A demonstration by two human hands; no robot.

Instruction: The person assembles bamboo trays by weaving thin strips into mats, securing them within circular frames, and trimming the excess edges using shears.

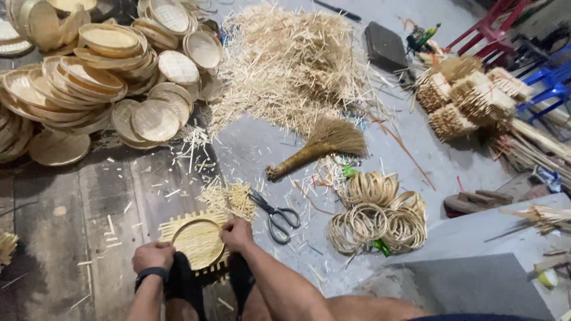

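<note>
A small round woven bamboo tray (197, 241) with untrimmed strip ends sticking out lies on the floor in front of me, between my feet. My left hand (153, 256), a dark band on its wrist, presses on the tray's left rim. My right hand (237, 233) grips the right rim. Both hands are closed on the tray. Black-handled scissors (275, 215) lie just right of my right hand, beside a small heap of cut strip ends (229, 198).
Stacks of finished round trays (101, 65) fill the upper left. A big pile of bamboo offcuts (291, 62) and a hand broom (318, 145) lie ahead. Coiled bamboo rings (380, 217) sit to the right, bundled sticks (464, 95) and plastic chairs (523, 35) farther right.
</note>
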